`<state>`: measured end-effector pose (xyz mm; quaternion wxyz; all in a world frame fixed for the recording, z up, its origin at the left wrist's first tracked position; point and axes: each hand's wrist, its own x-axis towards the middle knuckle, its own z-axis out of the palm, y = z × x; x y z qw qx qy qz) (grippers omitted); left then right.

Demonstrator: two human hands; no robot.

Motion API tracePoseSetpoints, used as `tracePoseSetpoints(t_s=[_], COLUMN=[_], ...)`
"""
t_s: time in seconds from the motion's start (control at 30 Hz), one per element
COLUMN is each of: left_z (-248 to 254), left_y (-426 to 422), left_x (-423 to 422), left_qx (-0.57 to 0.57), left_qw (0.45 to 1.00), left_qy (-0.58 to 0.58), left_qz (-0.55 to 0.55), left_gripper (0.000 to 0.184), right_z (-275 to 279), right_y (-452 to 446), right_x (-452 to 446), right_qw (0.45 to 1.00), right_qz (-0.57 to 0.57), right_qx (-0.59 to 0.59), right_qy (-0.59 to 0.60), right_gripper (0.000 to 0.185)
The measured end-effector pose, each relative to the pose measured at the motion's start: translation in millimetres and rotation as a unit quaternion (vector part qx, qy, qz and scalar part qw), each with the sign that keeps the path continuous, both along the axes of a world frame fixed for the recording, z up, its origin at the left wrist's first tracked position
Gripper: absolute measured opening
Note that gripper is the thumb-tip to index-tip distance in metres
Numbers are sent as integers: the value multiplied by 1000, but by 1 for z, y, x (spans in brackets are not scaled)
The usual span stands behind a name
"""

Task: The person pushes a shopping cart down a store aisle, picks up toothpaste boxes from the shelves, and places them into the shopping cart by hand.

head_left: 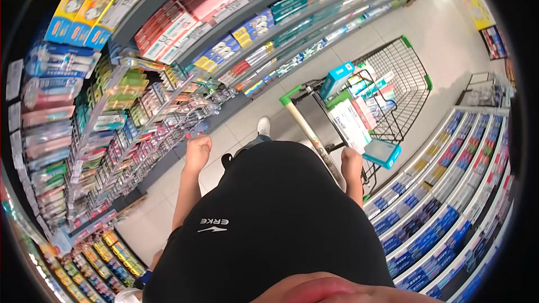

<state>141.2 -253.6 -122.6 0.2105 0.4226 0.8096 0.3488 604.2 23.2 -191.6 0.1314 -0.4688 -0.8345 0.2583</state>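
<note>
My right hand [351, 161] is closed at the near end of a teal box [383, 153], beside the handle of a wire shopping cart [412, 78]. The box is over the cart's near right side. Inside the cart lie a white box with dark lettering [349, 122], a blue box [337, 80] and several other packages. My left hand [198, 152] is curled, away from the cart. A clear and red package [196, 131] shows just beyond its knuckles; whether the fingers grip it I cannot tell.
A shelf [219, 17] of boxed goods and hanging packs [135, 101] runs along the left. Sloped racks [443, 191] with blue packages stand at the right. The tiled aisle [387, 28] stretches ahead, with a yellow display [478, 10] at far right.
</note>
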Motion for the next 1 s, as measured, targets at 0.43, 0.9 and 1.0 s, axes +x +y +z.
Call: tracePoseSetpoints(t_s=[0.43, 0.9, 1.0], left_z=[26, 170, 161], left_y=[125, 440, 448], left_x=[-30, -101, -109], left_qx=[31, 190, 167], left_qw=[989, 785, 788], left_qy=[86, 585, 586], left_qz=[-118, -76, -88], left_gripper=[9, 74, 71], right_z=[84, 11, 10], right_y=[-48, -81, -80], right_x=[-18, -21, -24], right_qw=[995, 963, 956], right_qz=[-93, -171, -186], right_qx=[-15, -157, -153], right_qy=[28, -137, -164], right_gripper=[13, 58, 69])
